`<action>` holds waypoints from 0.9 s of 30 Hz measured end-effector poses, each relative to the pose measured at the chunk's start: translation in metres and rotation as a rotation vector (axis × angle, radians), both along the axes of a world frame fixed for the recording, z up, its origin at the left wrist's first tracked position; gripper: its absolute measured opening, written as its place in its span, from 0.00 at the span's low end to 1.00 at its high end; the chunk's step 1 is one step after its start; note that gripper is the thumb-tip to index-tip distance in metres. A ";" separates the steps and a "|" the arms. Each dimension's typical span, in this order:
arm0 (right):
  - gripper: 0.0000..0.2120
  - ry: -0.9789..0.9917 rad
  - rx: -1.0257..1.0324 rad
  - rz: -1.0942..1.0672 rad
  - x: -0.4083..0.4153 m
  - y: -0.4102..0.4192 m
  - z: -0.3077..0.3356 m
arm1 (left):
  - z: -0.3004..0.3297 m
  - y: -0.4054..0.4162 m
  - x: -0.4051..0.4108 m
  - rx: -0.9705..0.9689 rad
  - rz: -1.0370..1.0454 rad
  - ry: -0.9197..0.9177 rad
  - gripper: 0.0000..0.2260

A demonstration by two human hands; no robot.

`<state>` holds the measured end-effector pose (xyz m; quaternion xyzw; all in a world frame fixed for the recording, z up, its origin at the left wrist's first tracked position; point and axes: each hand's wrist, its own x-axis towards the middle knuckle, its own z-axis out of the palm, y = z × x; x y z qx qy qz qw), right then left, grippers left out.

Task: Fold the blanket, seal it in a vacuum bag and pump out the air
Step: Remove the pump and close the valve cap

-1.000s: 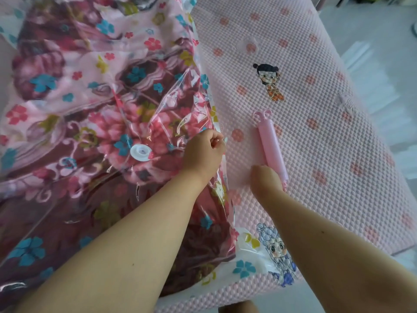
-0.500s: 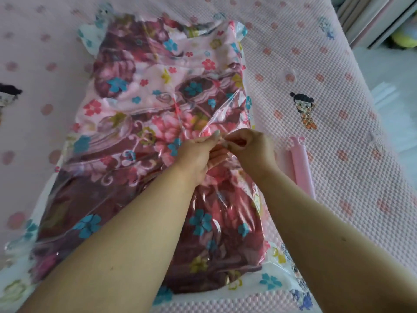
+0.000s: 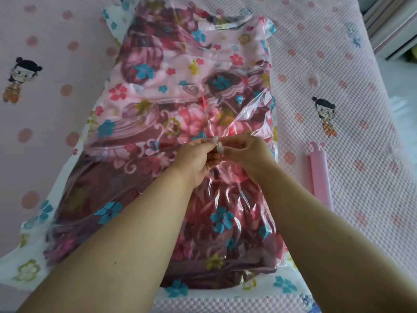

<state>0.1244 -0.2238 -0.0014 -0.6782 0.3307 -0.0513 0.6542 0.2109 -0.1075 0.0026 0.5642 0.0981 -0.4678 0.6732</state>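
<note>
both hands (image 3: 220, 152) unmoved, view nearer

1. We are in a home, in what looks like a bedroom.
2. We work on a bed covered by a pink quilted bedspread (image 3: 338, 64) printed with dots and cartoon children.
3. Beside its right edge we see pale floor (image 3: 404, 86).
4. At the top right stands some white furniture (image 3: 390, 30).
</note>
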 end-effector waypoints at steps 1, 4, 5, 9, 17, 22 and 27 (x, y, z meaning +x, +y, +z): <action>0.10 0.022 -0.085 -0.001 0.001 -0.004 -0.001 | 0.000 0.002 0.002 0.034 -0.003 -0.059 0.06; 0.13 0.134 -0.393 0.054 0.003 -0.015 -0.004 | -0.006 0.013 0.008 0.393 -0.193 -0.584 0.06; 0.14 0.173 -0.457 0.090 0.004 -0.016 -0.005 | -0.007 0.017 0.008 0.502 -0.259 -0.740 0.05; 0.19 0.203 -0.602 0.229 0.010 -0.008 -0.004 | -0.009 0.018 0.004 0.577 -0.332 -0.818 0.07; 0.19 0.259 -0.638 0.306 0.019 -0.003 -0.009 | -0.015 0.016 0.007 0.607 -0.359 -0.818 0.08; 0.18 0.259 -0.646 0.371 0.023 -0.006 -0.003 | -0.020 0.018 0.006 0.604 -0.376 -0.860 0.07; 0.17 0.299 -0.728 0.433 0.027 -0.004 -0.004 | -0.021 0.018 0.005 0.626 -0.377 -0.895 0.07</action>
